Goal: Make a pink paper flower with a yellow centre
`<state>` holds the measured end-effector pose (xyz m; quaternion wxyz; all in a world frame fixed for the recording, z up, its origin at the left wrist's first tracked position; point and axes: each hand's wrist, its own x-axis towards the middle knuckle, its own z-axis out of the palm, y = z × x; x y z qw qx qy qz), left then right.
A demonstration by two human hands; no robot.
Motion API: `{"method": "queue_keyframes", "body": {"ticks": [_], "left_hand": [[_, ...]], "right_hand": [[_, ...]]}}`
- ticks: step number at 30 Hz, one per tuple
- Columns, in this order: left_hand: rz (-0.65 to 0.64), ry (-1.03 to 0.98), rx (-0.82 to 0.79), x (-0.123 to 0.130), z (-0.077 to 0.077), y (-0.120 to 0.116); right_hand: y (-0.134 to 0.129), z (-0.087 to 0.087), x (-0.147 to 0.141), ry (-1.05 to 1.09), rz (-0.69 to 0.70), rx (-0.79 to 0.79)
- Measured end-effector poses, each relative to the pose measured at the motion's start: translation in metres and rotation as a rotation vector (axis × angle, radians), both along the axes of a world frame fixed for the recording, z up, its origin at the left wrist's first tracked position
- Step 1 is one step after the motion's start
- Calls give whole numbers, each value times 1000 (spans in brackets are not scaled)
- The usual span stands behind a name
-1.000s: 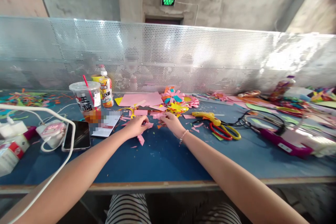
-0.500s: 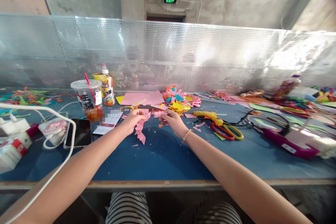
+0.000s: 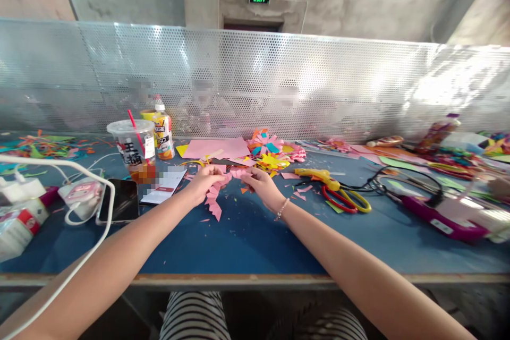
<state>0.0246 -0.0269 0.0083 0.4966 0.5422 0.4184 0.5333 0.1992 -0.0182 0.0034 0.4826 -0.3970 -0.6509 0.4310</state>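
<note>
Over the middle of the blue table, my left hand [image 3: 204, 185] pinches a zigzag-cut pink paper strip [image 3: 214, 203], whose loose end hangs down below the fingers. My right hand [image 3: 261, 185], with a beaded bracelet at the wrist, is closed on the other end of the pink strip. A short stretch of the strip spans the gap between both hands. Just behind the hands lie a pink paper sheet [image 3: 217, 147], a pink, orange and blue paper flower [image 3: 264, 142] and a yellow paper flower [image 3: 272, 162].
A yellow glue gun [image 3: 316, 175] and red and yellow scissors [image 3: 346, 200] lie to the right. On the left stand a plastic cup [image 3: 133, 151] and a bottle [image 3: 163, 135], near phones [image 3: 119, 201] and a white cable [image 3: 113, 212]. A perforated metal screen [image 3: 247, 79] runs behind.
My right hand has shifted very slightly left, closer to my left hand. Both hands keep hold of the pink strip.
</note>
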Motion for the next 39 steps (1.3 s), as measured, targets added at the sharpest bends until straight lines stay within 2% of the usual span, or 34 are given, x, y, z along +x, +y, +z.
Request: {"method": "queue_keyframes", "body": {"ticks": [9, 20, 39], "left_hand": [[45, -14, 0, 3, 1, -4], [121, 61, 29, 5, 2, -5], [49, 34, 85, 4, -2, -1]], "right_hand": [[-4, 0, -5, -65, 49, 39], [-6, -2, -6, -128, -34, 105], [-3, -2, -7, -90, -104, 46]]}}
